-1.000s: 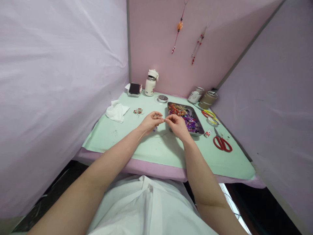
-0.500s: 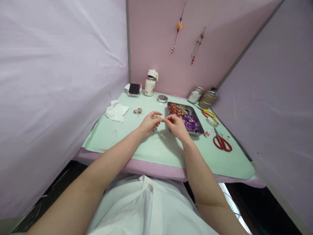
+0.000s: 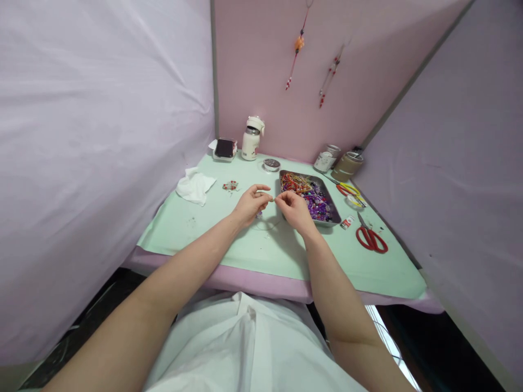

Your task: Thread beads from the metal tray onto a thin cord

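Note:
My left hand (image 3: 250, 206) pinches thumb and forefinger together, its other fingers partly spread. Just below it shows a bit of purple beading (image 3: 259, 215), and a thin, pale cord (image 3: 265, 227) curves beneath both hands. Fingertip to fingertip with it, a small gap between, my right hand (image 3: 293, 208) is closed in a pinch; what it grips is too small to make out. Behind the right hand stands a metal tray (image 3: 335, 216) of purple beads (image 3: 318, 209) and tangled red and gold strands (image 3: 296, 183).
Red-handled scissors (image 3: 371, 239) and a small red-and-white item (image 3: 347, 222) lie right of the tray. Further back are yellow-handled pliers (image 3: 351, 188), jars (image 3: 347, 166), a spool (image 3: 272, 164) and a white bottle (image 3: 250, 142). At left lie a tissue (image 3: 195, 186) and a red-beaded piece (image 3: 231, 185).
My fingertips have drawn very slightly apart, the right hand shifting a little to the right. Everything else stays where it was.

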### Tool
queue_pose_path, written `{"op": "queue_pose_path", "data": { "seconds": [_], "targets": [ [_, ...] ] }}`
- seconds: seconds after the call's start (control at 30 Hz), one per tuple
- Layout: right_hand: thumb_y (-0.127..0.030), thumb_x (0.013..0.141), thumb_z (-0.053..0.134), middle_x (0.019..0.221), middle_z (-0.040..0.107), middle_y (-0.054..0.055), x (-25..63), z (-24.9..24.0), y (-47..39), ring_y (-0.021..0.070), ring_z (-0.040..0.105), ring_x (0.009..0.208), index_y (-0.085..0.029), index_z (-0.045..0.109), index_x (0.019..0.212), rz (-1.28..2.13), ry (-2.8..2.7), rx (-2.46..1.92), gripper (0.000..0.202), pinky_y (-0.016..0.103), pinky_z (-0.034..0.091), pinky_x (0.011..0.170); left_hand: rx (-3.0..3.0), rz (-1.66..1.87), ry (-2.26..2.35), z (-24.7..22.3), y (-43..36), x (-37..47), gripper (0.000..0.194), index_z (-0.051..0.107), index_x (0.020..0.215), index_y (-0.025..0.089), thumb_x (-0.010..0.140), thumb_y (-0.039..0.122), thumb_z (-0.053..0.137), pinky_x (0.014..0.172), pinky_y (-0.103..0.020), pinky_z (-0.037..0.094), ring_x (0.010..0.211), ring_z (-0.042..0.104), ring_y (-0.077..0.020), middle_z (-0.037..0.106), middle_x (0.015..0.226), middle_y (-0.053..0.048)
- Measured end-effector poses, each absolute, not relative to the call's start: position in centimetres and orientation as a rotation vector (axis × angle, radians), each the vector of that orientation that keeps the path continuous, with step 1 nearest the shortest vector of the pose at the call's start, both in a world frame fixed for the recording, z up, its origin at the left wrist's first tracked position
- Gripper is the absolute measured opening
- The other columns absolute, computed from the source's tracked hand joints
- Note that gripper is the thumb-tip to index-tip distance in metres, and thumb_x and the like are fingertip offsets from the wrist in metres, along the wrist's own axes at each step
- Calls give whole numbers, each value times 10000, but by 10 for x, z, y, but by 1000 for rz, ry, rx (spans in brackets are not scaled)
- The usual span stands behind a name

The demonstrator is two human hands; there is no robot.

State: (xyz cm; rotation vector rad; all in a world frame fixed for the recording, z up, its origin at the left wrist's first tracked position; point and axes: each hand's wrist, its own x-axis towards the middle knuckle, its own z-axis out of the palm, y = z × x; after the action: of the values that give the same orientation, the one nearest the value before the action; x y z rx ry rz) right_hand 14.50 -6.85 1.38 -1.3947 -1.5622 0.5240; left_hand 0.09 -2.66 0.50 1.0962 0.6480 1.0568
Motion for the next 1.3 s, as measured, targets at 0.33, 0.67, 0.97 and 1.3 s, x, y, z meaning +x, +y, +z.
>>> {"op": "queue_pose_path", "data": {
  "seconds": [0.33, 0.67, 0.97, 1.3],
  "targets": [
    [-339, 764, 538, 648, 545, -9, 146, 13, -68, 118, 448, 579, -184, 561, 709, 532, -1539, -1394, 166, 255, 367, 576, 1223, 1043, 711, 5, -28, 1, 358, 518, 975, 169, 656, 187, 679, 535, -193, 338, 553, 475, -53, 595, 718, 24],
    [-351, 795, 533, 779, 624, 38, 145, 11, -66, 164, 536, 724, -189, 609, 750, 373, -1608, -1393, 184, 298, 410, 705, 1707, 1201, 811, 1, -34, 5, 296, 500, 957, 196, 688, 139, 608, 605, -212, 361, 581, 477, -72, 605, 738, 24],
    [-311, 815, 511, 751, 565, 33, 142, 9, -65, 168, 506, 714, -199, 551, 719, 273, -1609, -1393, 152, 304, 399, 690, 1652, 1256, 843, 2, -35, 6, 284, 489, 938, 200, 697, 172, 636, 621, -215, 367, 607, 499, -80, 602, 744, 21],
    [-251, 856, 462, 808, 538, 46, 137, 4, -65, 189, 506, 802, -209, 531, 754, 133, -1666, -1322, 131, 333, 399, 756, 1297, 1199, 831, 4, -30, 6, 319, 469, 902, 181, 660, 178, 677, 596, -211, 371, 597, 517, -77, 605, 721, 14]
  ]
}}
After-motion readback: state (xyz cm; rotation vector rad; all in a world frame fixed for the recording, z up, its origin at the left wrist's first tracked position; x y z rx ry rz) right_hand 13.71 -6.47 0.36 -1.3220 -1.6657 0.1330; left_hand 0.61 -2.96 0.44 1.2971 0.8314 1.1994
